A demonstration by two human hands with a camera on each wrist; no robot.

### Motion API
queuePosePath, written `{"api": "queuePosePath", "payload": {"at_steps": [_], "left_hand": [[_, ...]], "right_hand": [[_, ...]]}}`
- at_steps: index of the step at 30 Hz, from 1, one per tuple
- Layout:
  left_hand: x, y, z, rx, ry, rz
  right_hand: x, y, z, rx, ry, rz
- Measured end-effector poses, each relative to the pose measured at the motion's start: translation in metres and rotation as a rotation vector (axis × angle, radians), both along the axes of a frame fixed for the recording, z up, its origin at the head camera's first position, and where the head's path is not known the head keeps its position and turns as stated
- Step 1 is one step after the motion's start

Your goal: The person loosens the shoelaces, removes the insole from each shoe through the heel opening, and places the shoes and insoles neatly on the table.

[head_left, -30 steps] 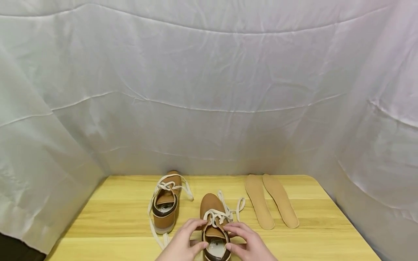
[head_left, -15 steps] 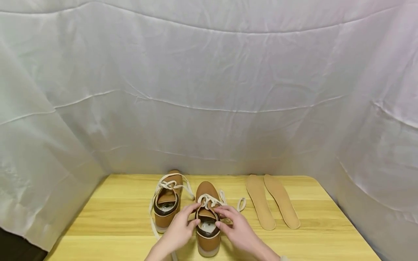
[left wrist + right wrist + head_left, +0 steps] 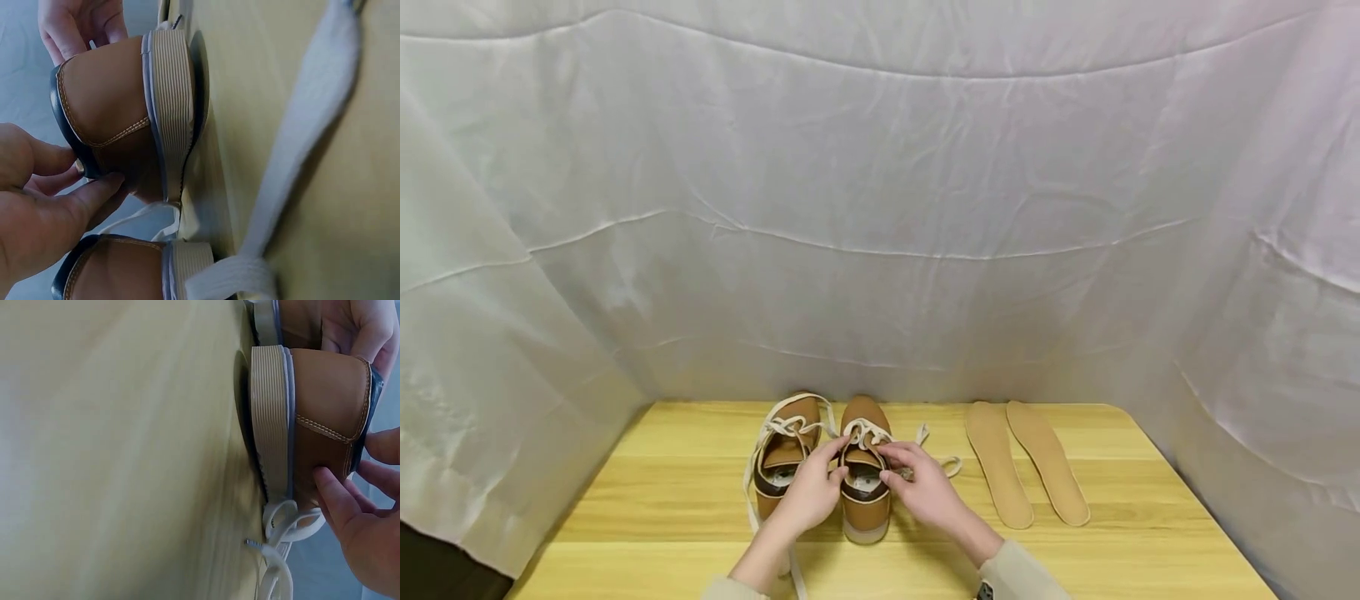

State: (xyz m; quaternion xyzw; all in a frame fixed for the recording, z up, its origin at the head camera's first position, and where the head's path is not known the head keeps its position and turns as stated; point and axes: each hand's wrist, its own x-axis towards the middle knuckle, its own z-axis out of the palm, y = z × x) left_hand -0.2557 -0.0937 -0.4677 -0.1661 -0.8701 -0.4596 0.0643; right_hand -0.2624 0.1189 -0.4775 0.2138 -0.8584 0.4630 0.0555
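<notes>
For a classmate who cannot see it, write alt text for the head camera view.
Two hands, left hand and right hand, grip a tan lace-up shoe at its opening, beside its matching shoe on a wooden table. Two tan insoles lie to the right; white cloth hangs behind.

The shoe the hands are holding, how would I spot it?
On the yellow wooden table, two brown shoes stand side by side. It is the right one, left of the two insoles; only it has hands on it.
</notes>
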Motion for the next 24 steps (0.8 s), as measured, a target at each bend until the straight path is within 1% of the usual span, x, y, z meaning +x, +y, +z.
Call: {"api": "queuePosePath", "payload": {"at_steps": [4, 7, 10, 12, 16, 18, 21, 24], "left_hand": [[-0.010, -0.001, 0.000, -0.003, -0.018, 0.030], [-0.017, -0.001, 0.000, -0.013, -0.016, 0.038], [-0.021, 0.000, 0.000, -0.016, -0.011, 0.035], [-0.020, 0.001, 0.000, -0.009, -0.010, 0.031], [-0.008, -0.003, 0.001, 0.029, -0.043, 0.021], [0.001, -0.007, 0.005, 0.031, -0.037, 0.027], [0.013, -0.015, 0.012, -0.010, 0.019, 0.066], [0.022, -0.030, 0.018, -0.109, 0.136, 0.140]], "right_hand": [[-0.011, -0.004, -0.001, 0.011, -0.002, -0.008], [-0.017, -0.005, 0.000, 0.030, -0.004, -0.019], [-0.019, -0.003, 0.003, 0.026, -0.014, -0.025], [-0.017, 0.001, 0.004, 0.013, -0.016, -0.023], [-0.008, 0.013, 0.009, -0.024, -0.013, -0.042], [0.000, 0.023, 0.013, -0.015, 0.013, -0.069], [0.014, 0.041, 0.021, 0.068, 0.096, -0.134], [0.026, 0.061, 0.032, 0.196, 0.204, -0.197]]}}
